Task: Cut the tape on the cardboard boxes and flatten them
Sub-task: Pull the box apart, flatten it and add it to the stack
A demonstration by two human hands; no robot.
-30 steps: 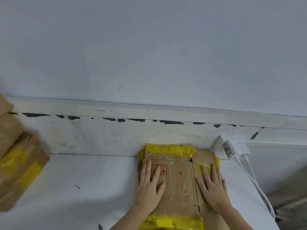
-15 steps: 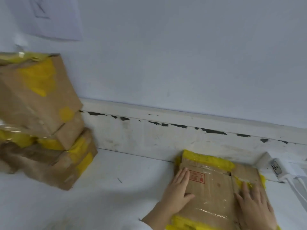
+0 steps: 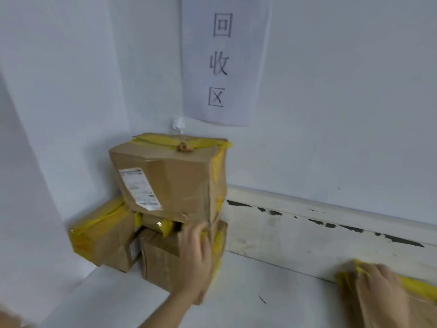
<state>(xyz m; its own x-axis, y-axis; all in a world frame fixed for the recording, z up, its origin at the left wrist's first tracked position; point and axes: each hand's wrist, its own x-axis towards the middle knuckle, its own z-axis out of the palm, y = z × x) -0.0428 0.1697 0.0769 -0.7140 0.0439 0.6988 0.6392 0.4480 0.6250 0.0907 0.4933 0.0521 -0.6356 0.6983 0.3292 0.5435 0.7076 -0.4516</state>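
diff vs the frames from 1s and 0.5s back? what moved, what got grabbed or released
The left hand left the flattened box and went left to the stack of taped boxes in the corner, now touching the front lower box; whether it grips is unclear. The view turned left too. The right hand stays on the flattened box, which lies against the baseboard as before.

Your left hand (image 3: 196, 259) rests against the lower box (image 3: 165, 263) in the corner stack, fingers (image 3: 194, 229) reaching up to the bottom edge of the top box (image 3: 175, 181) with its white label (image 3: 139, 189). Your right hand (image 3: 380, 287) lies flat on the flattened box (image 3: 354, 304) on the white worktop (image 3: 272, 301), under a paper sign (image 3: 224, 60).
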